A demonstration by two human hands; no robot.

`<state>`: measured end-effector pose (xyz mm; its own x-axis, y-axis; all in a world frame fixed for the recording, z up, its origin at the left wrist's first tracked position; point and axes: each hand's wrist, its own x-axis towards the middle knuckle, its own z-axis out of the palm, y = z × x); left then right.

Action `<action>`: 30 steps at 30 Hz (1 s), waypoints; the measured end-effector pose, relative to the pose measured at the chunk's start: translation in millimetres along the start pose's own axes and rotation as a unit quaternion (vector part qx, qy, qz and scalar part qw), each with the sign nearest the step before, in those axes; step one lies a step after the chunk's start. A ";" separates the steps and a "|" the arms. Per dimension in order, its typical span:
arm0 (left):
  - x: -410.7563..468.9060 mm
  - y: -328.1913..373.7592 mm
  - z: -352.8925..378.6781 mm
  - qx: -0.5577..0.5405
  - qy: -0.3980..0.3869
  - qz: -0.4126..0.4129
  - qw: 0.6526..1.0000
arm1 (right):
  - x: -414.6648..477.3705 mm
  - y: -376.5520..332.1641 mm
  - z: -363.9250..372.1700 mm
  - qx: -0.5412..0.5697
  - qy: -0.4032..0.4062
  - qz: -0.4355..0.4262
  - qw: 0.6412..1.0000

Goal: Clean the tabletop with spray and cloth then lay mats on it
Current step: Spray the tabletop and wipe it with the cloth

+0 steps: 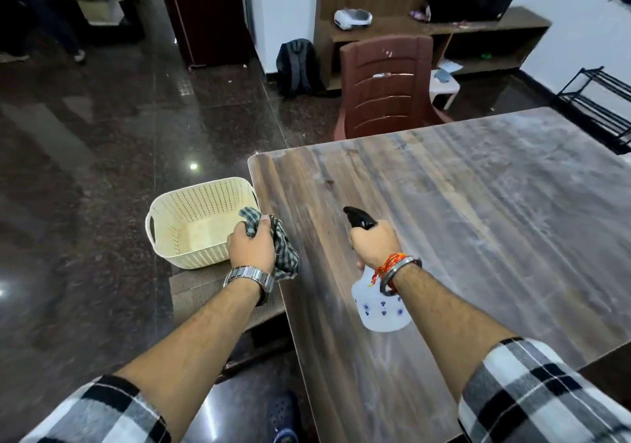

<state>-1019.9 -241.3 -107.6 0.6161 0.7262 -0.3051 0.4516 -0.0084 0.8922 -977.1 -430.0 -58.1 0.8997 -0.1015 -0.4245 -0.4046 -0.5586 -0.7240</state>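
Observation:
A brown wooden tabletop (461, 210) fills the right half of the view, dusty and pale toward its far right. My right hand (374, 242) grips a translucent white spray bottle (380, 306) with a black nozzle, held over the table's left part and pointing away from me. My left hand (252, 248) is closed around a crumpled grey checked cloth (285, 254) just off the table's left edge. Under the basket lie brownish woven mats (201, 289) on a low seat.
A cream perforated basket (191, 224) sits left of the table on the mats. A brown plastic chair (386, 83) stands at the far table edge. A backpack (297, 66), shelving and a black rack (601, 101) are beyond. Dark polished floor lies to the left.

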 end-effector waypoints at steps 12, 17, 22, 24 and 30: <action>-1.3 3.3 20.1 -0.030 0.007 0.005 1.000 | 63.8 -13.0 -25.5 0.009 0.015 -0.037 0.999; -26.2 -0.6 31.6 -0.031 0.058 0.002 0.998 | 81.1 0.7 -49.4 0.024 -0.022 -0.039 0.999; -62.0 1.0 53.7 -0.020 0.093 -0.006 0.995 | 83.1 19.7 -74.1 -0.001 -0.053 -0.061 0.997; -74.8 3.0 65.5 -0.003 0.089 -0.002 0.996 | 82.6 27.2 -83.5 -0.007 -0.061 -0.068 0.996; -101.7 16.9 91.1 0.087 0.045 0.034 0.995 | 77.3 38.3 -105.0 -0.034 -0.105 -0.098 0.989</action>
<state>-1016.2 -378.0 -91.9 0.5920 0.7789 -0.2069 0.5198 -0.1729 0.8366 -905.9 -545.7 -61.5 0.9034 0.1825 -0.3880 -0.2076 -0.6058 -0.7681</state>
